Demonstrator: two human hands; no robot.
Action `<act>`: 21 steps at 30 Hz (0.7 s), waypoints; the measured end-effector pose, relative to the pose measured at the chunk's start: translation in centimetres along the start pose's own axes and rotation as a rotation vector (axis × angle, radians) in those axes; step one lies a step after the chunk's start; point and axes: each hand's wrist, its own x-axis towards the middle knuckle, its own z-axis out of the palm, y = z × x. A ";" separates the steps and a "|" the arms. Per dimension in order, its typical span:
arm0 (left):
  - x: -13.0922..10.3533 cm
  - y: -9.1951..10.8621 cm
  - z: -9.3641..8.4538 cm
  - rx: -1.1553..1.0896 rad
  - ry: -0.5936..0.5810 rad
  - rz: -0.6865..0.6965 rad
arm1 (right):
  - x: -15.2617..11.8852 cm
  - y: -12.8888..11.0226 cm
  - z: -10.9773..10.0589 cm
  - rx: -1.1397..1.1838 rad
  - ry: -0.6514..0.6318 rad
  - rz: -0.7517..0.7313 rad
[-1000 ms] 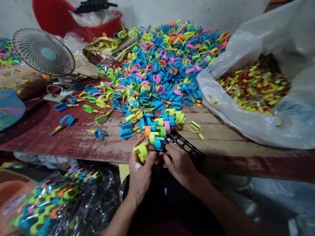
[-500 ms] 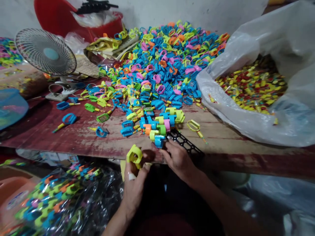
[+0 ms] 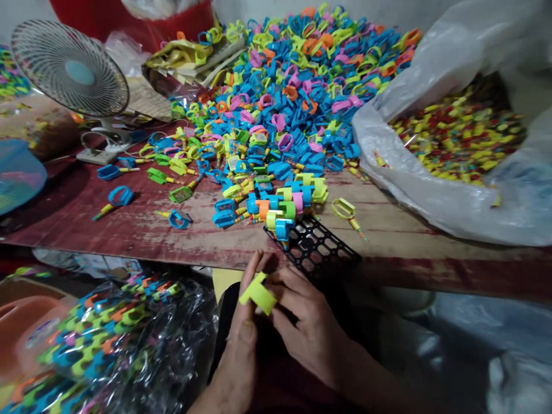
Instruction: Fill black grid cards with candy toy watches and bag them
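Your right hand [image 3: 308, 328] is closed on the yellow ring piece [image 3: 261, 294], its curled fingers along the piece's right side, in the lower middle of the frame. Your left hand [image 3: 241, 345] is just left of it, forefinger stretched upward behind the piece and thumb below; you cannot tell from this view whether it grips too. You have the piece tilted, in front of the near edge of the tabletop [image 3: 401, 227].

Just above your hands sits a black lattice tray [image 3: 321, 244], its near corner reaching past that edge. Coloured rings [image 3: 288, 208] stand packed together at its upper-left end, and the nearer cells show through. To the tray's right lies a loose yellow ring [image 3: 344, 209] with a striped stick. A big mixed heap [image 3: 302, 109] fills the upper centre; at upper right is a white bag [image 3: 457, 215] of small red and yellow parts. A fan [image 3: 80, 72] stands at upper left, and bagged pieces [image 3: 92, 330] lie at lower left.
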 end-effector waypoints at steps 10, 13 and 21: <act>9.5 4.7 -0.7 0.638 -0.070 0.658 | 1.4 7.9 -4.7 -0.235 0.210 0.294; 11.0 4.1 -0.2 0.703 -0.152 0.672 | 2.2 8.7 -3.3 -0.185 0.219 0.299; 11.2 2.7 0.0 0.747 -0.089 0.703 | 3.2 8.9 -2.9 -0.388 0.204 0.129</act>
